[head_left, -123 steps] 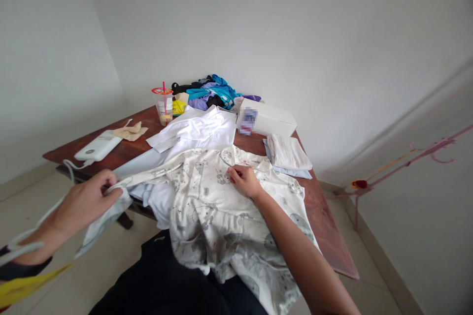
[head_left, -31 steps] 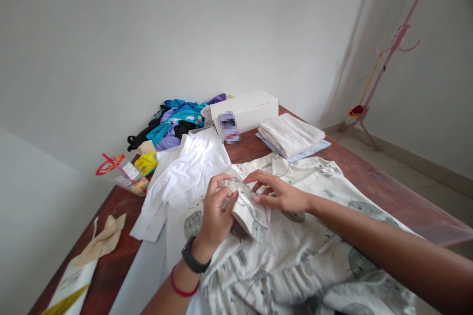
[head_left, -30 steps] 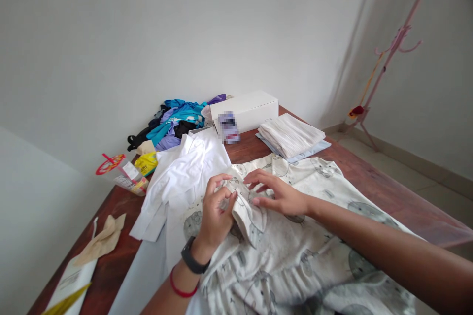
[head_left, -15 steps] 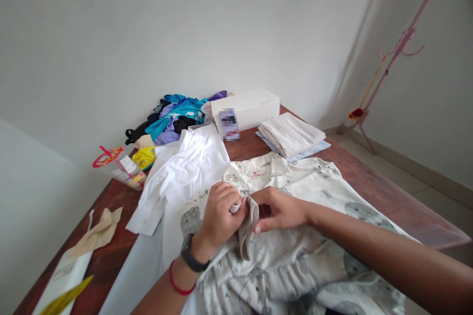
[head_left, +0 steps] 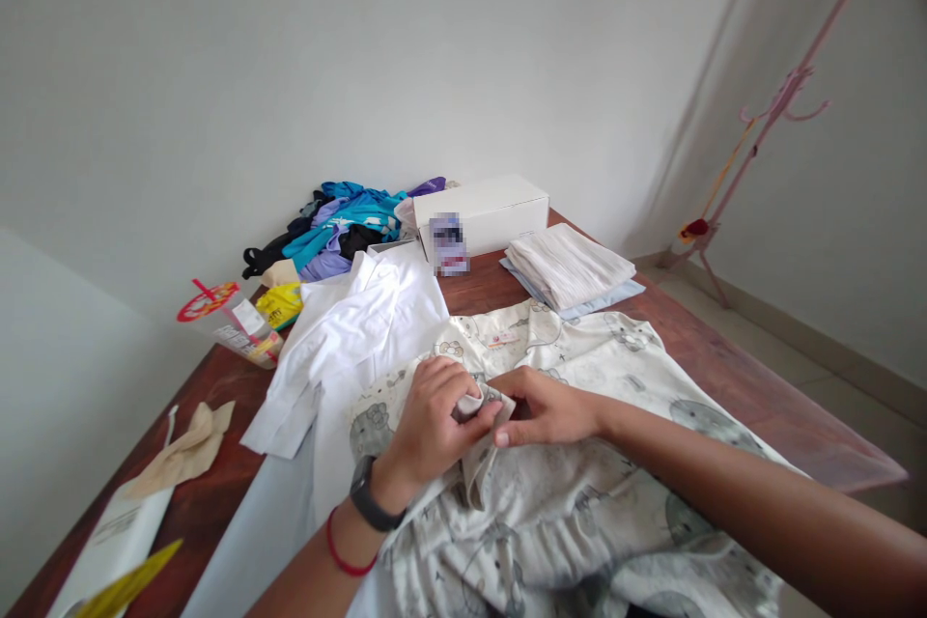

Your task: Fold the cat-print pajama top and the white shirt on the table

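A cream pajama shirt (head_left: 601, 367) with grey cartoon prints lies spread in front of me, its collar toward the far side. Over its front opening my left hand (head_left: 441, 410) is closed, gripping a fold of the placket edge. My right hand (head_left: 547, 410) meets it from the right, thumb and fingers pinching the same edge. Any button between the fingertips is hidden. Beneath and left of the pajama shirt is a white shirt (head_left: 348, 338), loosely laid with its sleeve folded over.
At the back are a heap of blue, purple and black clothes (head_left: 348, 227), a white box (head_left: 492, 208) and folded white cloth (head_left: 569, 266). On the left stand a plastic cup (head_left: 232, 328) and yellow packet (head_left: 279, 304). A pink coat stand (head_left: 768, 130) is at right.
My right fingers have closed in on the placket edge, which now bends between both hands. The view has shifted slightly.
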A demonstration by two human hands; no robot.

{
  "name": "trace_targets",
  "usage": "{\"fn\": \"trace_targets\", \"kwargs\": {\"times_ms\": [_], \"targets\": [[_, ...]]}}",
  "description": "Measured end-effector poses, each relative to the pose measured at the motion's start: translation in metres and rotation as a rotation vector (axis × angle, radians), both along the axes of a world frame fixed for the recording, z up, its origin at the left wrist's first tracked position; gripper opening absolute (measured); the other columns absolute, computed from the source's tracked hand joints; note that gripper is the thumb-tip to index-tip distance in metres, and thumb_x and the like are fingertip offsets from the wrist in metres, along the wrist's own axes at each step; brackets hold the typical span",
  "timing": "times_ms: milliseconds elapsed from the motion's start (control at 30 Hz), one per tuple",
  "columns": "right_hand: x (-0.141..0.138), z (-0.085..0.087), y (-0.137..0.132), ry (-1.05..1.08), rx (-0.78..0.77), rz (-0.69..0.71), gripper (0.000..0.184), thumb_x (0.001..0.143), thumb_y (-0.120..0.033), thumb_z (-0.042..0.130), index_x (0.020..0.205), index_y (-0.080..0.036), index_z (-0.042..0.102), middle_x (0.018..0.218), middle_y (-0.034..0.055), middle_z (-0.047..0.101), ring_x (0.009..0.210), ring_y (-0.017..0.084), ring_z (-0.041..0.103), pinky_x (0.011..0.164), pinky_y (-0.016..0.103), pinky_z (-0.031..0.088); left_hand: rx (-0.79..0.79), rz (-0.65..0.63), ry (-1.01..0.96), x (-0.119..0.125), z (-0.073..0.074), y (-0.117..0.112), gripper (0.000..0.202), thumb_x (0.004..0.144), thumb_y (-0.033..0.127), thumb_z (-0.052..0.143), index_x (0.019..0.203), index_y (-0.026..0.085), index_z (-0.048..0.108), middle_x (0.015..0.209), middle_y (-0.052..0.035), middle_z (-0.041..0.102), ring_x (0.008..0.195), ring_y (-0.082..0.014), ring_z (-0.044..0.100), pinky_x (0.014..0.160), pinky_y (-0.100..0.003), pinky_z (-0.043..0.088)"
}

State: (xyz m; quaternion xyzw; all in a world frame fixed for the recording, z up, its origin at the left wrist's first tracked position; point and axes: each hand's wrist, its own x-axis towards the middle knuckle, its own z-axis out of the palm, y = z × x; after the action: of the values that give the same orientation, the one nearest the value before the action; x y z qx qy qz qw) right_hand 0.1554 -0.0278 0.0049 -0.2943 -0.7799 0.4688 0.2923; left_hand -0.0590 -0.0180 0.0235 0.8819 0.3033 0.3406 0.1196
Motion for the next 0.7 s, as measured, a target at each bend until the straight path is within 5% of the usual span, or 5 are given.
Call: {"fn": "trace_targets", "kwargs": {"times_ms": [267, 500, 700], "targets": [[-0.003, 0.001, 0.000, -0.018, -0.001, -0.040, 0.044, 0.091, -0.054, 0.065, 0.071, -0.017, 0.053, 0.065, -0.0052, 0.040, 0.061, 0.010, 0.036, 0.055, 0.024, 0.029, -0.028, 0.060, -0.053, 0.001, 0.000, 0.000, 0.029, 0.090, 0.037, 0.073, 0.077, 0.022, 0.051, 0.078, -0.0030, 0.061, 0.083, -0.0230, 0.058, 0.081, -0.038, 0.045], [-0.002, 0.002, 0.001, -0.011, 0.031, -0.104, 0.037, 0.093, -0.053, 0.062, 0.083, -0.017, 0.063, 0.073, -0.0007, 0.054, 0.067, 0.014, 0.046, 0.061, 0.025, 0.038, -0.116, 0.041, -0.092, -0.004, 0.001, 0.003, 0.015, 0.096, 0.037, 0.065, 0.097, 0.022, 0.061, 0.097, -0.0070, 0.066, 0.099, -0.0252, 0.062, 0.092, -0.040, 0.048], [0.002, 0.027, 0.006, 0.371, -0.355, -0.285, 0.028, 0.086, -0.044, 0.069, 0.089, -0.017, 0.070, 0.083, 0.0043, 0.070, 0.076, 0.021, 0.064, 0.073, 0.033, 0.051, -0.242, 0.048, -0.137, -0.021, 0.001, 0.016, 0.054, 0.089, 0.047, 0.073, 0.132, 0.022, 0.053, 0.134, -0.0138, 0.059, 0.127, -0.0294, 0.056, 0.108, -0.046, 0.044]]}}
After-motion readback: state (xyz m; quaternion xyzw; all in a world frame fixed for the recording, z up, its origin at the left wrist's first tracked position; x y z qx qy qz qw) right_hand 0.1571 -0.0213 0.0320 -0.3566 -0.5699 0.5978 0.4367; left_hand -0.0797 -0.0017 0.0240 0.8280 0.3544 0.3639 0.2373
